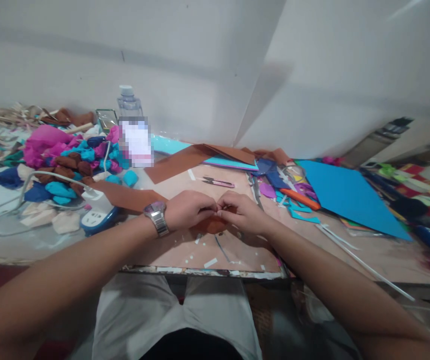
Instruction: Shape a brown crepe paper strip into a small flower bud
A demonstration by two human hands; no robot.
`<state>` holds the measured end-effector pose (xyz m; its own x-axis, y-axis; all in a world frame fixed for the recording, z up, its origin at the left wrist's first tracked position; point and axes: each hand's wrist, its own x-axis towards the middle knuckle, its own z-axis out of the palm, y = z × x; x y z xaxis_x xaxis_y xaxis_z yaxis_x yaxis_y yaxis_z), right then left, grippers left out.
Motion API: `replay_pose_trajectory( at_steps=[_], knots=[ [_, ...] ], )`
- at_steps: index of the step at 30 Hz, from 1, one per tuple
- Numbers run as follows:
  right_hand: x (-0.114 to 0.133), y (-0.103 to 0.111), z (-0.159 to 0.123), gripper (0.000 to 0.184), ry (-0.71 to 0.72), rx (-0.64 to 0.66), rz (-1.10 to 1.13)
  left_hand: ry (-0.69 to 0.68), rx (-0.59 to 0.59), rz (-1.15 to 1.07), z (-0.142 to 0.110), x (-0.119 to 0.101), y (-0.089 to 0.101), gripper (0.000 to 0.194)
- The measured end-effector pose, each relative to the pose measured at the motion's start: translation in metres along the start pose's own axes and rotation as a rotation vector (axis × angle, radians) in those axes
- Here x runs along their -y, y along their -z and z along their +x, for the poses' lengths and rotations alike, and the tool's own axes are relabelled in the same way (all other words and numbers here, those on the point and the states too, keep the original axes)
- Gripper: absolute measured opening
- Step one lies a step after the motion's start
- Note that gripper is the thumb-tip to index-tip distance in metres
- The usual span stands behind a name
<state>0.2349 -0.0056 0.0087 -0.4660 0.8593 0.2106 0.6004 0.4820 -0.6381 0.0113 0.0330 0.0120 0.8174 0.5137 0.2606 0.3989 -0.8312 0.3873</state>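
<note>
My left hand (191,207) and my right hand (240,212) meet over the table, fingertips pinched together. Between and just below them sits a small rounded orange-brown piece (215,226), gathered at the top where both hands grip it. Whether it is paper or cloth I cannot tell. A pair of thread snips (218,183) with a pinkish handle lies just beyond my fingers. Brown sheets surround this spot: a folded strip (177,162) behind and another strip (130,197) on the left, partly behind my left wrist. White scraps (210,263) are scattered in front.
Pink, blue and brown bundles (72,167) pile up at left beside a power strip (97,217) with a white cable. A bottle (129,102) and a lit phone (137,145) stand behind. To the right are an orange cutter (300,198) and a blue sheet (350,195).
</note>
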Motion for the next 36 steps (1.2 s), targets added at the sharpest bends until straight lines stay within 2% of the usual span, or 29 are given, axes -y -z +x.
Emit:
replay_pose_trajectory(
  at_steps=[5,10,14,20,29,36],
  knots=[
    [-0.003,0.0,0.0,0.009,0.006,-0.034,0.029,0.037,-0.022,-0.008,0.001,0.0,0.001,0.021],
    [-0.006,0.004,0.0,0.019,0.184,-0.123,-0.096,0.089,-0.006,0.017,0.001,0.002,0.004,0.024],
    [-0.007,0.005,0.002,0.014,0.264,-0.159,-0.148,0.097,-0.022,0.033,0.001,0.0,0.005,0.022],
    [-0.01,-0.001,0.002,0.007,0.255,-0.161,-0.136,0.116,-0.022,0.033,0.002,-0.002,0.002,0.023],
    [-0.006,-0.001,0.004,0.007,0.208,-0.133,-0.116,0.094,-0.032,-0.137,0.0,-0.003,0.003,0.023],
    [-0.007,0.003,0.003,0.009,0.249,-0.134,-0.187,0.093,-0.037,-0.029,-0.001,-0.001,0.003,0.025]
  ],
)
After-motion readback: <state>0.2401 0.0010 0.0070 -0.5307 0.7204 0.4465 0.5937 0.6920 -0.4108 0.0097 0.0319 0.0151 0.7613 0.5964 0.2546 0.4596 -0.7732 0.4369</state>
